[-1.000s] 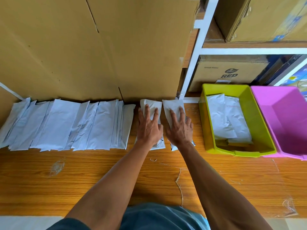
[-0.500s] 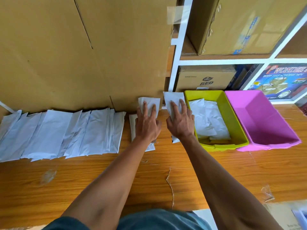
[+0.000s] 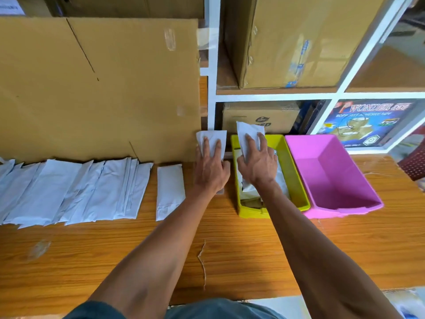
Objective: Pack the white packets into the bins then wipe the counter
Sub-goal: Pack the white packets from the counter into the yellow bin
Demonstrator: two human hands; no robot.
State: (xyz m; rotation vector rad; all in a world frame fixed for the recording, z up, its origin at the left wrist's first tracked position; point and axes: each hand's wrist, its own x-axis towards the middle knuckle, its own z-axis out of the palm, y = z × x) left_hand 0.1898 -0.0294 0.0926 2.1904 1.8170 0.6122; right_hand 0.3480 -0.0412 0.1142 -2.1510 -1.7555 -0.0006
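— Where are the hands?

— I see my right hand (image 3: pixel 257 162) over the yellow-green bin (image 3: pixel 296 178), its grip clamped on a white packet (image 3: pixel 249 134). My left hand (image 3: pixel 211 168) holds a second packet (image 3: pixel 212 137) just left of that bin, above the wooden bench (image 3: pixel 230 249).

— And the rest?

— One single packet (image 3: pixel 170 187) lies flat beside a row of packets (image 3: pixel 73 189) along the cardboard sheet (image 3: pixel 99 88). The pink bin (image 3: pixel 333 176) touches the yellow-green one.
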